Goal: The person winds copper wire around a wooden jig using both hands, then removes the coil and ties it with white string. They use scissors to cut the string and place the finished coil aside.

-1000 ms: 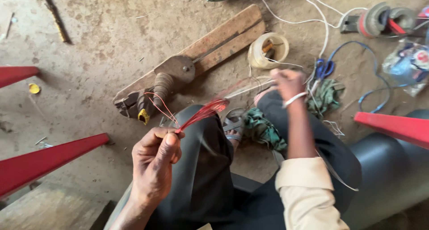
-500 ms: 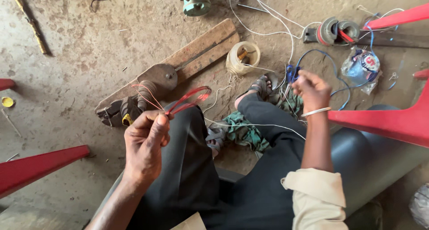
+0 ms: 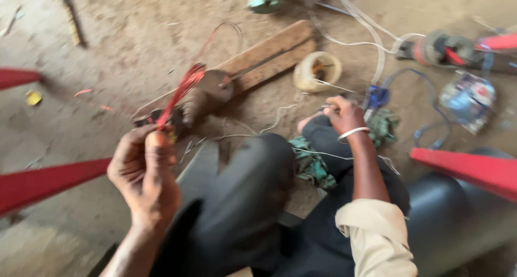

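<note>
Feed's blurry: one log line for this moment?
left hand: pinching red wire | right hand: on thin wire near tape roll

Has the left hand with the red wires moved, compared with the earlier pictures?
Yes. The left hand has lifted the red wires upright; their tips now overlap the round metal part on the wooden plank, instead of lying across the knee.

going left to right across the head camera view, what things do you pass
Yellow scrap → left hand pinching red wires → wooden plank → tape roll → right hand → green cloth → blue-and-red packet.
</note>
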